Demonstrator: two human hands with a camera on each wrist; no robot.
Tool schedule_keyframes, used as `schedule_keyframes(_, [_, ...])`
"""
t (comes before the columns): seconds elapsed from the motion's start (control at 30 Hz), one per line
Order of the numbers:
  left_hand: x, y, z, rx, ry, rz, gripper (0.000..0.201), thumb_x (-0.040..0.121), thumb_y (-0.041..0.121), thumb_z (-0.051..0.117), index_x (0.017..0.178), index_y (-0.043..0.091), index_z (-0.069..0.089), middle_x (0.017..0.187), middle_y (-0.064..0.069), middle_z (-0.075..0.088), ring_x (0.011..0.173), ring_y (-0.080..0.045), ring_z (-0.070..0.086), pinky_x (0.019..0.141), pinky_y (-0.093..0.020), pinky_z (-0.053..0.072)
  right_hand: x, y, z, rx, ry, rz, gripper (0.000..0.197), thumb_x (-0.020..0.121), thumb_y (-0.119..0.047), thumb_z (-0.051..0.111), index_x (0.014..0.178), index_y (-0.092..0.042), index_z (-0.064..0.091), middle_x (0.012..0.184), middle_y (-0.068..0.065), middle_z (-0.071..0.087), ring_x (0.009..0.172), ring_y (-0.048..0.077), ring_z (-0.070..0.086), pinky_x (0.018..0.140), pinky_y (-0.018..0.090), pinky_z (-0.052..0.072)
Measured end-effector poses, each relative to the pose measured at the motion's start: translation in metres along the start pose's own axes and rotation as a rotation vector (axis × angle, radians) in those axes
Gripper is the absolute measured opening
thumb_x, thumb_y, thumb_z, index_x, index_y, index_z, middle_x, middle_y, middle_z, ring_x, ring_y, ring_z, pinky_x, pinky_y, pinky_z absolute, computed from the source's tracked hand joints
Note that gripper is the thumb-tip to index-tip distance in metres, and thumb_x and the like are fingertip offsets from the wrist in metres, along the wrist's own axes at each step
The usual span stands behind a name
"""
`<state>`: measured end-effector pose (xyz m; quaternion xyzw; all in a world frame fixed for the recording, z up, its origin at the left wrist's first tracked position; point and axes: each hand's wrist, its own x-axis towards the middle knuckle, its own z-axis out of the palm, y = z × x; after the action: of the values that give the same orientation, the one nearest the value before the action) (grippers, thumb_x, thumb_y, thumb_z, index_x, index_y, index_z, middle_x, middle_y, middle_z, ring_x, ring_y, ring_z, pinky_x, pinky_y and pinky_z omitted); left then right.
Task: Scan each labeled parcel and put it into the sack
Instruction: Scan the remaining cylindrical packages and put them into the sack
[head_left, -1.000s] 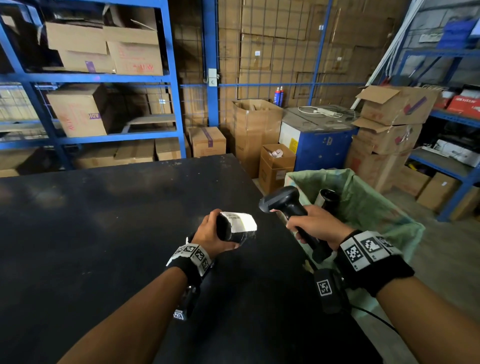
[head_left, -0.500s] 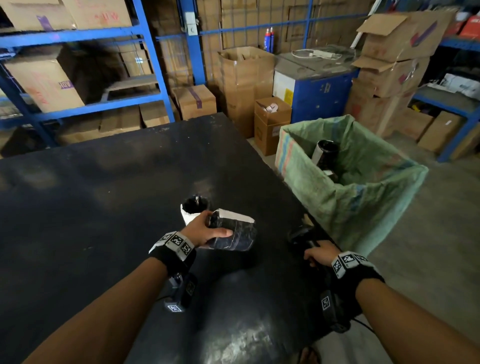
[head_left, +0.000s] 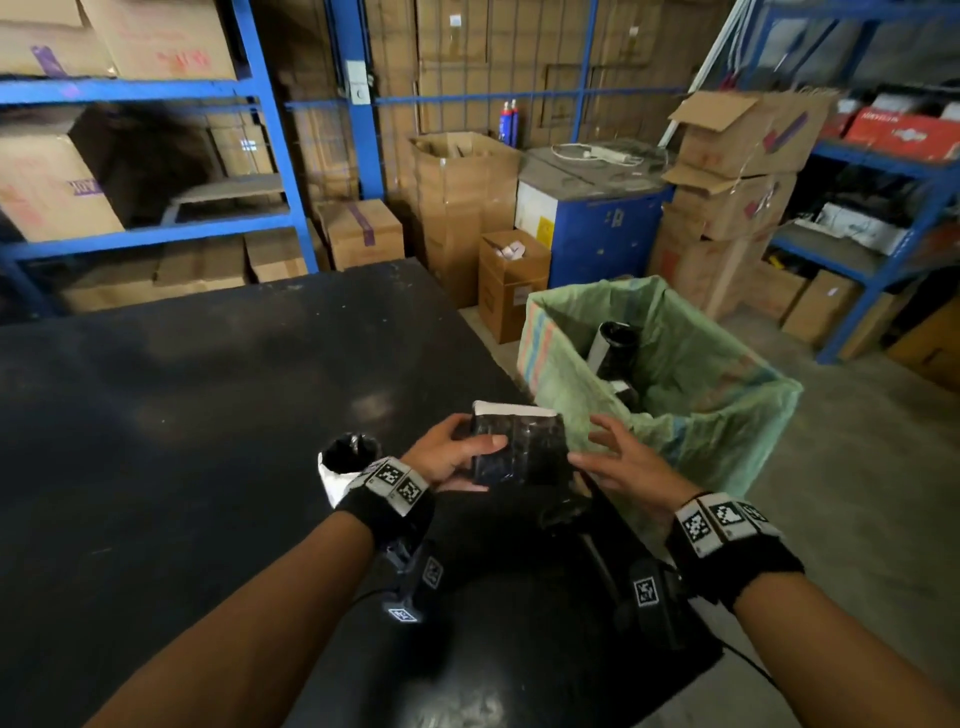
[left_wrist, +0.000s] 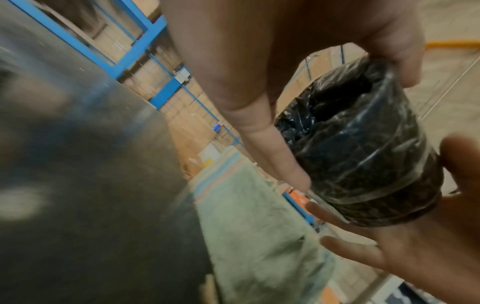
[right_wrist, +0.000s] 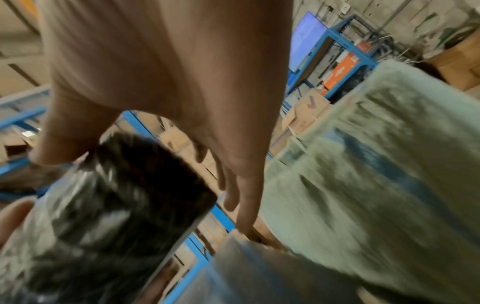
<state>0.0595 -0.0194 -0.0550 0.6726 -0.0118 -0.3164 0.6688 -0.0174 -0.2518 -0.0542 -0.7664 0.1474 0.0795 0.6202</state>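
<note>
My left hand (head_left: 475, 452) grips a parcel (head_left: 519, 447) wrapped in black plastic and clear tape, a white label along its top edge, just above the table's right edge. In the left wrist view my fingers (left_wrist: 283, 152) curl round the parcel (left_wrist: 363, 154). My right hand (head_left: 597, 452) is beside the parcel's right side with fingers spread; whether it touches is unclear. The right wrist view is blurred, with the parcel (right_wrist: 116, 205) under my fingers (right_wrist: 233, 185). The green woven sack (head_left: 727, 415) stands open just right of the table with black parcels (head_left: 615, 348) inside. The black scanner (head_left: 563, 512) lies on the table below the parcel.
Another black parcel with a white label (head_left: 345, 462) stands on the black table (head_left: 182, 441) behind my left wrist. Blue racks (head_left: 270, 130) with cardboard boxes stand at the back and right, and stacked boxes (head_left: 511, 280) on the floor beyond the sack.
My right hand has laid the scanner on the table and come up empty beside the parcel. My left hand has carried the parcel right, toward the sack.
</note>
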Motion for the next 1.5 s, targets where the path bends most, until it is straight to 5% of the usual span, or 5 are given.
schedule_keyframes(0.27, [0.050, 0.058, 0.081, -0.156, -0.218, 0.067, 0.045, 0.079, 0.031, 0.066, 0.121, 0.024, 0.051, 0.117, -0.001, 0.061, 0.109, -0.023, 0.061, 0.080, -0.046, 0.057, 0.025, -0.073, -0.083, 0.138, -0.061, -0.205, 0.080, 0.041, -0.026, 0.087, 0.114, -0.029, 0.054, 0.119, 0.008, 0.061, 0.107, 0.023, 0.061, 0.075, 0.031, 0.056])
schedule_keyframes(0.57, [0.182, 0.060, 0.109, 0.570, 0.226, -0.023, 0.103, 0.052, 0.069, 0.071, 0.133, 0.009, 0.050, 0.126, -0.022, 0.062, 0.105, -0.040, 0.064, 0.090, -0.047, 0.055, 0.172, -0.107, -0.199, -0.457, 0.270, -0.393, 0.092, 0.059, -0.021, 0.089, 0.136, -0.014, 0.040, 0.131, 0.003, 0.048, 0.123, 0.021, 0.047, 0.107, 0.039, 0.039])
schedule_keyframes(0.7, [0.213, 0.063, 0.119, 0.780, 0.262, -0.119, 0.087, 0.075, 0.049, 0.074, 0.144, 0.012, 0.038, 0.139, -0.009, 0.054, 0.123, -0.027, 0.055, 0.095, -0.027, 0.046, 0.251, -0.091, -0.189, -0.645, 0.130, -0.362, 0.097, 0.062, -0.027, 0.086, 0.142, -0.015, 0.032, 0.143, 0.011, 0.037, 0.131, 0.030, 0.039, 0.108, 0.037, 0.035])
schedule_keyframes(1.27, [0.234, 0.066, 0.116, 0.883, 0.126, -0.261, 0.095, 0.082, 0.031, 0.071, 0.153, 0.019, 0.009, 0.138, -0.009, 0.054, 0.123, -0.025, 0.055, 0.102, -0.036, 0.047, 0.367, 0.011, -0.109, -1.293, -0.089, -0.366, 0.094, 0.071, -0.044, 0.073, 0.146, -0.015, 0.025, 0.147, 0.012, 0.035, 0.137, 0.030, 0.030, 0.116, 0.049, 0.016])
schedule_keyframes(1.5, [0.225, 0.061, 0.116, 0.890, 0.212, -0.138, 0.072, 0.077, 0.040, 0.074, 0.136, 0.016, 0.041, 0.126, -0.005, 0.061, 0.113, -0.023, 0.060, 0.098, -0.042, 0.050, 0.350, -0.012, -0.114, -1.189, -0.144, -0.192, 0.096, 0.076, -0.032, 0.074, 0.150, -0.019, 0.014, 0.159, 0.015, 0.009, 0.147, 0.034, 0.007, 0.117, 0.057, 0.003])
